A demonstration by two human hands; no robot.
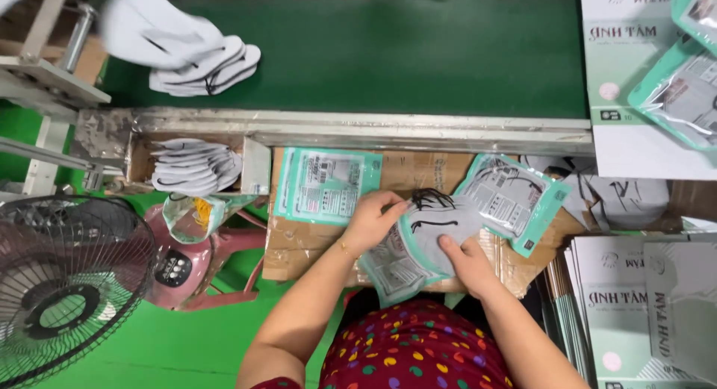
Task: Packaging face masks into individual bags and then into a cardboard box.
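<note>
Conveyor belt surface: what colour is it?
Dark green conveyor belt, seen in the head view.

Green floor point(172, 344), dark green conveyor belt point(388, 53), pink fan point(67, 284)
</note>
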